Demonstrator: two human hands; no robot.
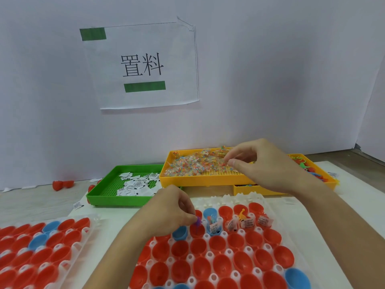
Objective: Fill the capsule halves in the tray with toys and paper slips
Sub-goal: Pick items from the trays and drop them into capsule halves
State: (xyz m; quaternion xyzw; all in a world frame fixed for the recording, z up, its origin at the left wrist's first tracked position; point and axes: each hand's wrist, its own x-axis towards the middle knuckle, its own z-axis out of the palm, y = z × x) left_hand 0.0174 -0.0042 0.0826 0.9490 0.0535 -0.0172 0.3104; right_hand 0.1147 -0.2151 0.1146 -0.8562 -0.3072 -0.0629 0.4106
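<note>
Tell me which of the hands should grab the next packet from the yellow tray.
Right. The right hand is already over the yellow tray, fingertips on the clear packets. The left hand is busy pinching a purple toy above a red capsule half.

yellow tray (200,180) behind capsule tray (208,236), gap between

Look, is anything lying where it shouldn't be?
Yes. Loose red capsule halves sit on the bare table left of the green tray, and a stray paper slip lies outside it.
</note>
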